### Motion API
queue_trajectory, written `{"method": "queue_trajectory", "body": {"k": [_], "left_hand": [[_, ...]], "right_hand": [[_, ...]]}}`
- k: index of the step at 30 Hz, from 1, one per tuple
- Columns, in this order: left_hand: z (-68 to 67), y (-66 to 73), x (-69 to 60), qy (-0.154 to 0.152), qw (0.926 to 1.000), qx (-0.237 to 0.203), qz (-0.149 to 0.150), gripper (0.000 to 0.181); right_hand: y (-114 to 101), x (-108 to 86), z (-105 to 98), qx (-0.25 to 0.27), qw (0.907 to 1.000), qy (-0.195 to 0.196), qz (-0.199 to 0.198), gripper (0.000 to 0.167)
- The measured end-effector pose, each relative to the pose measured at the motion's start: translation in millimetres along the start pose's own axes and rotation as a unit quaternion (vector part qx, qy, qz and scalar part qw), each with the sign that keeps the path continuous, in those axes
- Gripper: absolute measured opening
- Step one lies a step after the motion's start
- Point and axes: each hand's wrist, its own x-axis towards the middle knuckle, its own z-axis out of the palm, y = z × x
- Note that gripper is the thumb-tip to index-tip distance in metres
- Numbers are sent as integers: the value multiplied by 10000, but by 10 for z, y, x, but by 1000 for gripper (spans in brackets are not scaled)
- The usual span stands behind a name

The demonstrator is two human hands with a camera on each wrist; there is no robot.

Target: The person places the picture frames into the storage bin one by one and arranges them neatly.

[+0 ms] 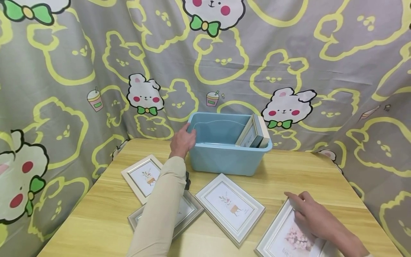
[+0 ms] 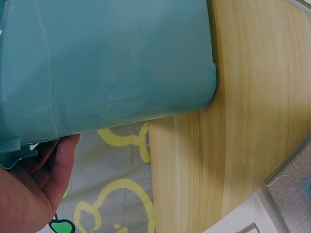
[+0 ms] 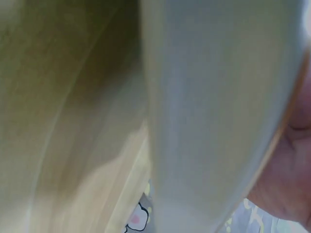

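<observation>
My left hand [image 1: 183, 142] grips the left end of the rim of a blue plastic bin [image 1: 224, 160]; in the left wrist view its fingers [image 2: 60, 167] curl under the rim. Two or more picture frames [image 1: 252, 132] lean upright inside the bin's right end. At the front right, my right hand [image 1: 316, 216] holds a white picture frame [image 1: 273, 228] with a pink flower print by its upper edge. Close up in the right wrist view, that frame's pale side [image 3: 214, 116] is blurred and covers part of the hand.
Between the hands lies a silver-white frame [image 1: 205, 196] with a potted-plant print. A cream frame [image 1: 131, 175] and a grey frame [image 1: 192, 217] lie at the left, partly under my left arm. A small black object [image 1: 187, 181] shows beside the sleeve. A patterned curtain [image 1: 224, 71] surrounds the wooden table [image 1: 295, 171].
</observation>
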Motion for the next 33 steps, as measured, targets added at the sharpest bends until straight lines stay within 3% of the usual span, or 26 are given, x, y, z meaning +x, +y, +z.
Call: {"method": "queue_trajectory", "body": {"k": [4, 22, 28, 33], "left_hand": [[-15, 6, -2, -9, 10000, -34, 1, 59], [-9, 11, 0, -20, 10000, -84, -28, 59], [-2, 5, -5, -59, 10000, -56, -51, 59], [-6, -2, 1, -57, 9999, -72, -51, 59]], "right_hand": [[8, 21, -55, 178, 9996, -160, 149, 55], [-8, -13, -295, 176, 9996, 201, -135, 59], [-34, -52, -467, -237, 9969, 676, -338, 60], [-50, -68, -594, -593, 9951, 749, -254, 62]]}}
